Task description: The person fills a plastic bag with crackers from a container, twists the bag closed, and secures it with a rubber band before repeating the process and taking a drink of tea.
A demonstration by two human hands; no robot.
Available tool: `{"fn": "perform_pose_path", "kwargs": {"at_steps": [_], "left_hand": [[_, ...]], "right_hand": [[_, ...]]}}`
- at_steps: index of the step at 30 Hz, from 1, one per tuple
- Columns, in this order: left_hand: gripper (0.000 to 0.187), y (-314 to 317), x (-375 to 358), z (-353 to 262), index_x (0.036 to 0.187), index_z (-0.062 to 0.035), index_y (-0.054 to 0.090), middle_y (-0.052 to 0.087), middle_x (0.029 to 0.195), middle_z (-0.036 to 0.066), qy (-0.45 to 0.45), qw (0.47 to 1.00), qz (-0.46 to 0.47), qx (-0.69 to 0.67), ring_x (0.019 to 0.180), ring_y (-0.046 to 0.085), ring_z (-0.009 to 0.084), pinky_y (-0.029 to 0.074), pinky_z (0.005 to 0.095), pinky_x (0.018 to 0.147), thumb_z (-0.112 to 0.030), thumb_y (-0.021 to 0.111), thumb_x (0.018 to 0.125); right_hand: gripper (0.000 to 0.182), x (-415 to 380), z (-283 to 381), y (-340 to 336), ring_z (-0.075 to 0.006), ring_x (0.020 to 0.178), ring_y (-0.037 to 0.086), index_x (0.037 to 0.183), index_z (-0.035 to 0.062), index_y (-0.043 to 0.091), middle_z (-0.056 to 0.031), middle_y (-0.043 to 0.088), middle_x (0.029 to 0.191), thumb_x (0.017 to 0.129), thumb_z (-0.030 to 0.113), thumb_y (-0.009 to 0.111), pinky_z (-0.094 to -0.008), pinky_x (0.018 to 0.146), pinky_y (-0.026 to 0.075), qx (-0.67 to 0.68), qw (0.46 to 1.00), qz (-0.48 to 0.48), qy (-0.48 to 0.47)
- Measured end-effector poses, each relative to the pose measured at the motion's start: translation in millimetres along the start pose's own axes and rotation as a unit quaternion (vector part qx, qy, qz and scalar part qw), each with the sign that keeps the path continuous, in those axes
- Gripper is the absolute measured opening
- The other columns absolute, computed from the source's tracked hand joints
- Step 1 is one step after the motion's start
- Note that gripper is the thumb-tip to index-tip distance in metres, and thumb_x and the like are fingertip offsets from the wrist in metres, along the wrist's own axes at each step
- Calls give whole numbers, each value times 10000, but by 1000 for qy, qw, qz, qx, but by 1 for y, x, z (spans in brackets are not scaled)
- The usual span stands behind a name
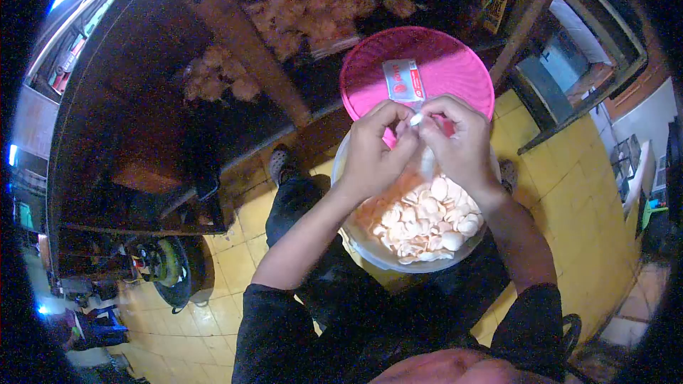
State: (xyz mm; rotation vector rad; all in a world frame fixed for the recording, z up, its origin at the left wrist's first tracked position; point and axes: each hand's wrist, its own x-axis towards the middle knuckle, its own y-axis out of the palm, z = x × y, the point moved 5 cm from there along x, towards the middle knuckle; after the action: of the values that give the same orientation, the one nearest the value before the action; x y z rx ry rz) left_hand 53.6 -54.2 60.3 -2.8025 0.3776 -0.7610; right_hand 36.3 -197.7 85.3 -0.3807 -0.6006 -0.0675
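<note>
My left hand and my right hand meet above a round tub, fingertips pinched together. Between them is a small white piece, seemingly touched by the fingers of both. Below, the pale tub sits between my legs and holds many flat, pale, round pieces. Something clear, perhaps a plastic bag, hangs under my fingers; its outline is hard to make out. Just beyond the hands lies a pink ribbed basket or lid with a white and red label.
A dark wooden table stands ahead and to the left, with heaps of brownish pieces on it. Yellow tiles cover the floor. A dark round pan is at the lower left, and a wooden frame at the right.
</note>
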Motion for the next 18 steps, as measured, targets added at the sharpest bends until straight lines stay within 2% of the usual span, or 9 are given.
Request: {"fn": "perform_pose_path", "kwargs": {"at_steps": [1,4,7,8,10,11,13,14,18], "left_hand": [[99,4,-2,5,926,11,621,623,872,60,-1,1000,0,1,808,602,126,490,277,732,-35,646,842],[128,7,-5,7,1000,21,651,634,871,44,19,996,-51,-73,897,604,88,503,243,848,37,619,877],[122,10,-7,14,980,2,655,646,883,57,-60,995,-38,-71,890,633,150,510,291,798,-9,646,858],[122,9,-8,13,980,2,655,646,883,57,-60,995,-39,-70,890,633,150,510,291,798,-9,646,858],[157,3,-8,-6,944,-48,651,648,877,59,57,975,-47,207,876,626,225,465,371,783,-108,701,808],[157,0,-7,-7,944,-48,651,648,877,59,58,974,-51,213,876,626,225,465,371,783,-108,701,808],[224,2,-8,-19,906,-105,635,642,855,44,161,919,-55,356,860,592,263,391,420,776,-217,740,744],[252,2,-8,-17,889,-138,620,636,843,20,187,904,-53,380,830,575,230,367,421,783,-277,751,724],[256,0,-5,-17,889,-154,621,631,833,7,222,887,-49,403,828,580,218,370,413,770,-300,748,722]], "right_hand": [[93,1,0,-1,-215,763,671,861,-10,648,-103,676,805,803,50,688,-337,711,524,1,1000,1,0],[108,5,7,-10,-266,836,696,913,-15,662,-129,688,849,818,33,679,-359,817,549,-86,989,0,-120],[130,5,2,-7,-247,853,703,949,-18,674,-143,704,891,828,29,664,-343,839,546,-108,987,39,-116],[130,2,5,-5,-247,853,703,949,-18,674,-143,704,891,828,29,664,-343,839,546,-107,987,39,-116],[165,-2,-6,2,-229,842,705,992,-16,684,-152,713,915,837,14,637,-338,818,543,-18,996,24,84],[165,-2,-6,4,-229,842,705,992,-16,684,-152,713,915,837,14,637,-338,818,543,-13,996,26,80],[189,-2,-8,6,-216,845,701,1015,-11,691,-148,715,924,840,15,627,-335,789,540,-65,997,30,30],[202,-3,-8,7,-245,858,694,1009,-28,672,-156,704,924,818,-5,609,-344,773,534,-48,998,41,26],[182,-5,-17,12,-288,910,675,960,-46,638,-178,677,978,787,-23,586,-355,810,523,-66,995,69,37]]}}
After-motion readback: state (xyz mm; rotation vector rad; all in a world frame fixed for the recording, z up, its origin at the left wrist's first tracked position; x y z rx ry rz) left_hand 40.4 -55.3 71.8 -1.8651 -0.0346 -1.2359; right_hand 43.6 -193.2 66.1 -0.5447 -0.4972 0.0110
